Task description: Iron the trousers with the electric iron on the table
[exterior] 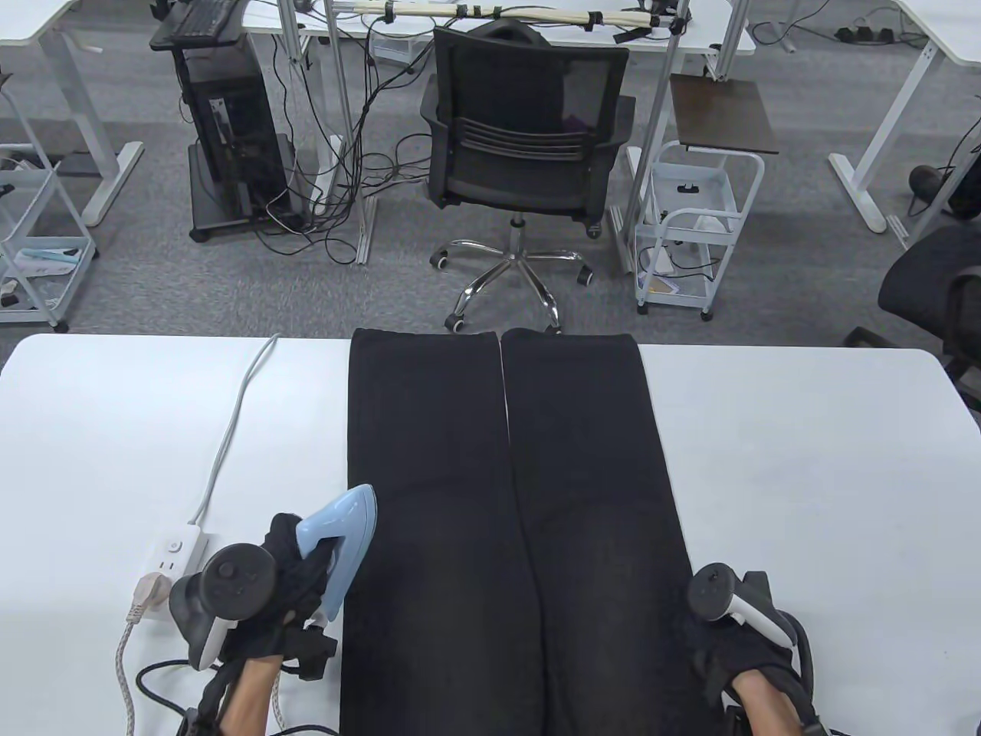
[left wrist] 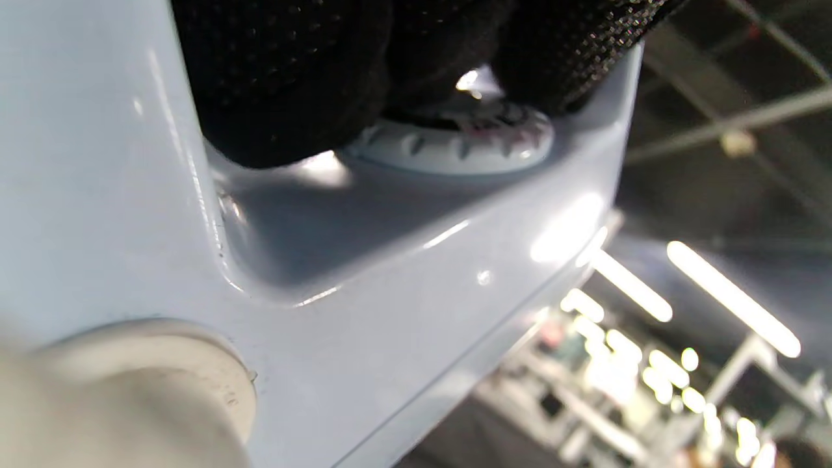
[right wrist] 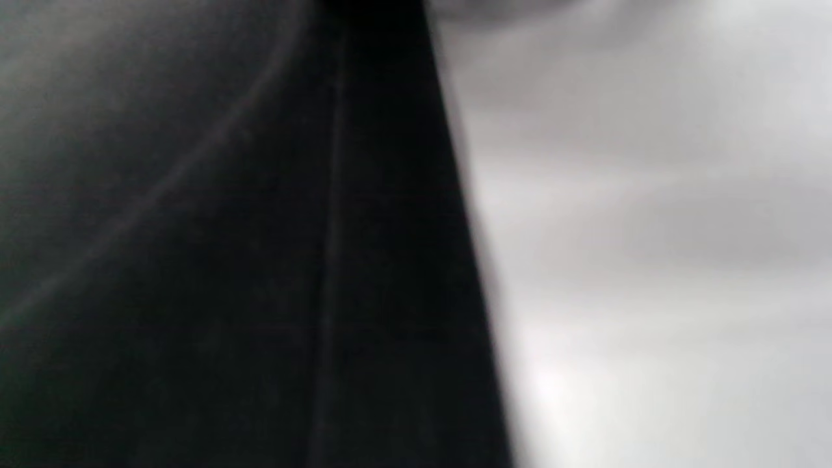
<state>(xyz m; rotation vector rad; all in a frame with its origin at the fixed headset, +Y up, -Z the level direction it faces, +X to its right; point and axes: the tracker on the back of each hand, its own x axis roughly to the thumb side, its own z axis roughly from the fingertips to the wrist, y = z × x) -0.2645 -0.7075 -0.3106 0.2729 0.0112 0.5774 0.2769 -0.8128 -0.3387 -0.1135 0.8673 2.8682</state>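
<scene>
Black trousers lie flat on the white table, both legs pointing away from me. My left hand grips the handle of a light blue electric iron, which stands tilted at the left edge of the left trouser leg. Up close in the left wrist view, gloved fingers curl round the iron just above its dial. My right hand rests at the right edge of the trousers near the table's front; its fingers are not clearly visible. The right wrist view is blurred and shows trouser fabric beside the table.
A white power strip with a plug lies left of the iron, its cable running to the far edge. The iron's braided cord loops at the front left. Beyond the table stand an office chair and a wire cart.
</scene>
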